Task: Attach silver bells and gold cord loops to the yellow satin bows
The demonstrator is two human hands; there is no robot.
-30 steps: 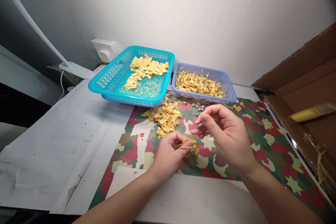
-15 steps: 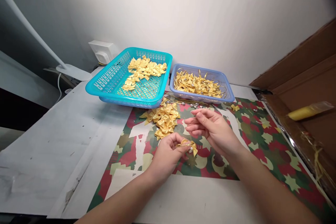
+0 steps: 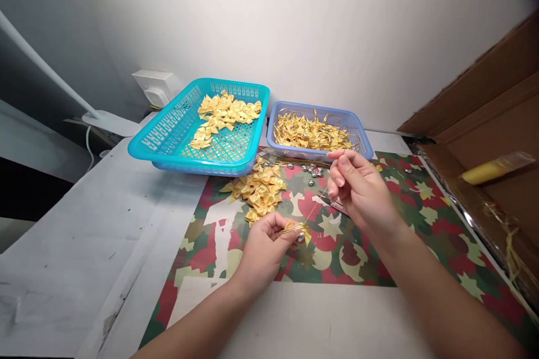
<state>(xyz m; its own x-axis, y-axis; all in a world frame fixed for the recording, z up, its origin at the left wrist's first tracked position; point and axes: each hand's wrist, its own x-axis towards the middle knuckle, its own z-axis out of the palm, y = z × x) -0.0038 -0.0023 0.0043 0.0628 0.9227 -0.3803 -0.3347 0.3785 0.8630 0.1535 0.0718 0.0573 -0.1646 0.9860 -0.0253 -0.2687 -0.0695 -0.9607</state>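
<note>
My left hand (image 3: pixel 264 240) pinches a small gold ribbon bow (image 3: pixel 300 231) with a silver bell on it, just above the patterned paper (image 3: pixel 404 219). My right hand (image 3: pixel 357 188) is raised to the right of it, fingers pinched on a thin gold thread (image 3: pixel 316 206) that runs taut down to the bow. A loose pile of gold bows (image 3: pixel 259 188) lies just beyond my left hand. Several small silver bells (image 3: pixel 314 171) are scattered behind my right hand.
A turquoise basket (image 3: pixel 168 134) with gold bows sits at the back left, a lilac basket (image 3: pixel 362 134) of bows with bells beside it. A white lamp base (image 3: pixel 110 122) and wall socket (image 3: pixel 151 87) are far left. A cardboard box (image 3: pixel 484 118) with a yellow roll (image 3: pixel 492 169) stands right.
My right hand has moved up and to the right, drawing the gold thread taut away from the bow. My left hand has kept the bow in nearly the same place.
</note>
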